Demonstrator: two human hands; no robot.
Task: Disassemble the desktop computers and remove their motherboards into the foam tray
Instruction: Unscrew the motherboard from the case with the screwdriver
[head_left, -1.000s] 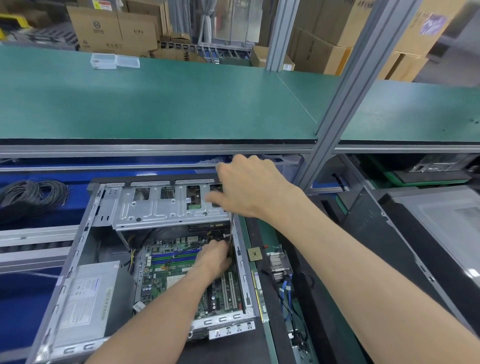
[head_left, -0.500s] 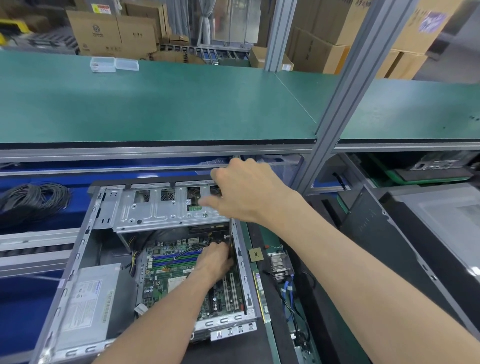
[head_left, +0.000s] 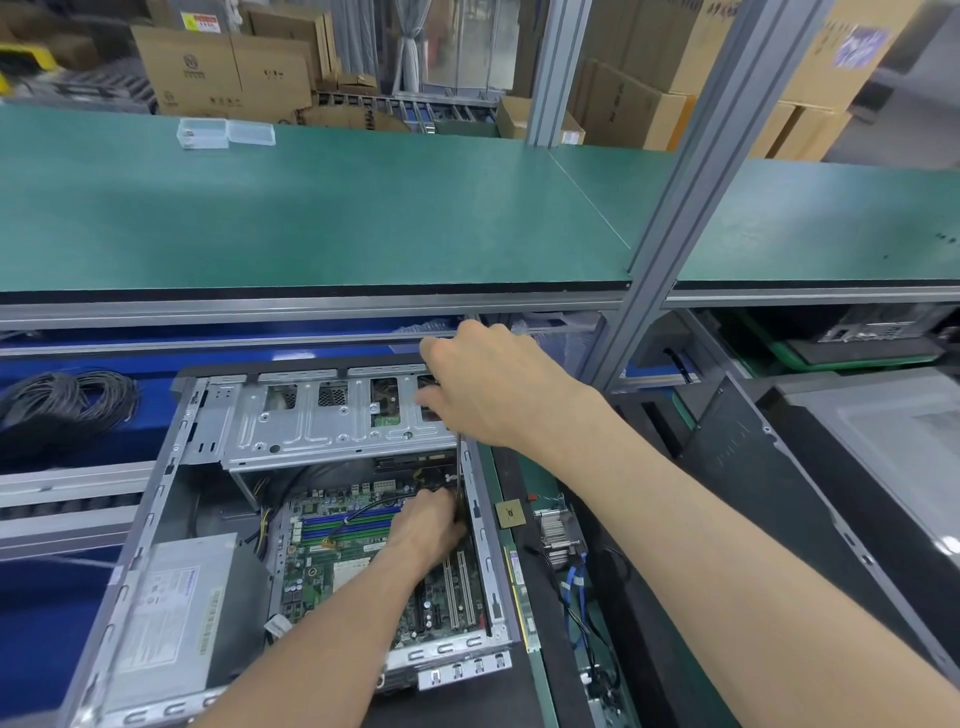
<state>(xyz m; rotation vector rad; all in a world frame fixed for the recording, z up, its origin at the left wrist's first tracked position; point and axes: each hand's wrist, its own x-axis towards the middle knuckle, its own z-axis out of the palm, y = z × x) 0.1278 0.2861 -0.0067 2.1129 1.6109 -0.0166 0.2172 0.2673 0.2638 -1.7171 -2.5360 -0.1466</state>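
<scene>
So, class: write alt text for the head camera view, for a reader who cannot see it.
A person's left hand reaches onto the motherboard inside an open computer case, while the right hand rests on its metal drive cage. A green shelf spans above.

I log the open computer case (head_left: 156, 525) as bare sheet metal, dull grey; its drive cage (head_left: 311, 431) is brighter and stamped. Motherboard (head_left: 337, 566): green board, glossy plastic slots. Upper shelf (head_left: 311, 218) has a matt green mat. Far cartons (head_left: 223, 67) are plain brown cardboard.
</scene>
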